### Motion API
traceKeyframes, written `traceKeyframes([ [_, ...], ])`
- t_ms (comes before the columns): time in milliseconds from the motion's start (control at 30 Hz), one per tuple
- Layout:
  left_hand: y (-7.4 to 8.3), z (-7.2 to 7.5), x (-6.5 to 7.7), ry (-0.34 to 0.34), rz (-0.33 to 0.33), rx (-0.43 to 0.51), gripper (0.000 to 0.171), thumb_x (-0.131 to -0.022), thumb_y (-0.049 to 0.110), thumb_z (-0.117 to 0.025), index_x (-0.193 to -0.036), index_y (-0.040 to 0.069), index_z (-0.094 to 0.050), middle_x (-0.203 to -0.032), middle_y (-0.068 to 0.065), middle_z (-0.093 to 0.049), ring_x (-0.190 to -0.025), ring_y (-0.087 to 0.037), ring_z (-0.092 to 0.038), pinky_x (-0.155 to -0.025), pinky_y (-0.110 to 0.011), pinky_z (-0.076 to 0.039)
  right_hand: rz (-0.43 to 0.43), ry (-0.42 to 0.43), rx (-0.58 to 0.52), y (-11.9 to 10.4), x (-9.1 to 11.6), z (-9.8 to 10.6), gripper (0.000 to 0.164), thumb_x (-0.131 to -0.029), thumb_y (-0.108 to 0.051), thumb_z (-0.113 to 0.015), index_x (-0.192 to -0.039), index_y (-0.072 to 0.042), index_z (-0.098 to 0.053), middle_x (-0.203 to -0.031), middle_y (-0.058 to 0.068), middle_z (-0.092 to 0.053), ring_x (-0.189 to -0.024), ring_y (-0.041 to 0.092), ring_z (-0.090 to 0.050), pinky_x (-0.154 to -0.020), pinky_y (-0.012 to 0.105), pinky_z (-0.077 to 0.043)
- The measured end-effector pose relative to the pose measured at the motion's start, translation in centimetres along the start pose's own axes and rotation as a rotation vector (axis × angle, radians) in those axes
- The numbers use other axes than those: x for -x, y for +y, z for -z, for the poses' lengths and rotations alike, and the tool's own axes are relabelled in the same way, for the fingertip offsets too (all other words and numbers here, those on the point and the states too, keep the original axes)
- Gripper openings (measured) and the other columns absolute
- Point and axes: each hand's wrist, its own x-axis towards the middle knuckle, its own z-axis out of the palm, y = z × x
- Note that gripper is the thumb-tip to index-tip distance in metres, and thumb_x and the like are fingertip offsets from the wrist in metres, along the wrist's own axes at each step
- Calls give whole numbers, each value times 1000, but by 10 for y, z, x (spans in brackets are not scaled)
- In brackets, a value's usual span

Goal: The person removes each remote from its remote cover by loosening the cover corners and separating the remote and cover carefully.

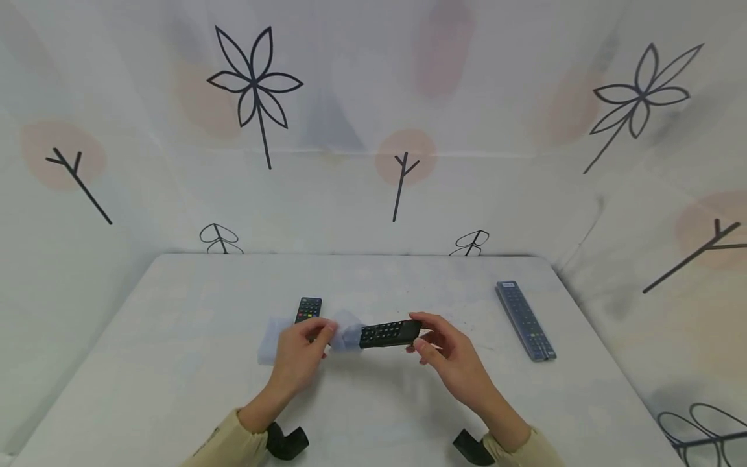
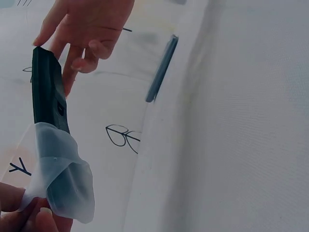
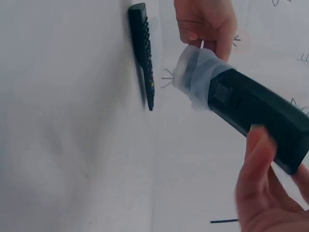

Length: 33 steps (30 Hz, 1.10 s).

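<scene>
A black remote control is held above the table, its keys facing up in the head view. A translucent plastic sleeve covers its left end, loose and crumpled. My left hand pinches the edge of this sleeve between thumb and fingers. At the other end my right hand grips the bare part of the remote control, with thumb and fingers on opposite edges. The left wrist view shows the wrapped end, the sleeve bunched around it.
Behind my left hand lies a second black remote control. A pale blue plastic sheet or sleeve is beside it, partly hidden by the hand. Toward the right of the white table lies a long remote control with a bluish cover.
</scene>
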Motion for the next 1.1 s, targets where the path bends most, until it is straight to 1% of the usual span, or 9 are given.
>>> traceKeyframes([
  [100,1,1,0,23,11,-11,9,-95,17,-70,-97,11,-76,-85,-1,-70,-70,-22,-64,-55,-27,-52,-114,-3,-67,-1,0,-1,37,-102,-22,-60,-138,-16,-53,-120,13,-63,-80,25,-70,-66,34,-57],
  [167,2,1,0,30,-2,-2,9,-94,17,-71,-97,11,-76,-86,-1,-71,-71,-23,-65,-55,-27,-52,-172,11,-112,-2,-1,-2,37,-102,-21,-60,-138,-16,-54,-123,16,-62,-77,26,-70,-64,35,-58],
  [367,7,3,2,24,-50,67,5,-90,10,-74,-94,12,-77,-88,0,-72,-75,-15,-64,-56,-26,-52,-254,29,-178,-1,-3,0,38,-102,-11,-56,-140,-9,-52,-125,20,-61,-81,27,-71,-68,34,-58],
  [467,8,3,3,17,-69,87,6,-88,13,-77,-94,14,-77,-88,2,-72,-77,-13,-62,-55,-25,-49,-293,0,-209,1,-4,3,41,-102,-10,-55,-142,-6,-49,-125,21,-61,-85,27,-71,-70,34,-58],
  [600,7,2,3,12,-135,92,7,-87,14,-78,-94,15,-78,-90,4,-72,-82,-13,-63,-56,-24,-48,-337,-82,-228,5,-7,9,45,-103,-15,-55,-144,0,-46,-122,20,-61,-88,28,-71,-74,34,-58],
  [700,6,2,3,-5,-182,84,8,-87,14,-79,-94,16,-78,-90,6,-72,-84,-14,-64,-58,-25,-50,-347,-144,-230,8,-8,12,45,-103,-17,-54,-143,3,-45,-120,20,-61,-90,28,-71,-76,36,-58],
  [767,6,1,3,-18,-196,58,10,-86,15,-79,-95,18,-77,-90,8,-71,-84,-13,-63,-59,-25,-51,-347,-155,-232,9,-8,12,43,-103,-15,-55,-142,2,-46,-121,21,-61,-91,29,-71,-77,36,-58],
  [933,4,-2,3,-52,-192,-15,18,-84,21,-82,-99,25,-72,-93,13,-68,-87,-11,-62,-62,-25,-51,-316,-87,-216,8,-4,8,41,-99,-9,-60,-138,0,-51,-125,24,-58,-92,30,-71,-77,35,-58],
  [1100,5,-4,3,-55,-155,-34,27,-81,30,-84,-102,23,-69,-93,12,-66,-87,-11,-61,-62,-26,-50,-261,-58,-185,6,0,2,37,-98,-7,-62,-134,-1,-54,-124,24,-58,-89,30,-71,-76,35,-58],
])
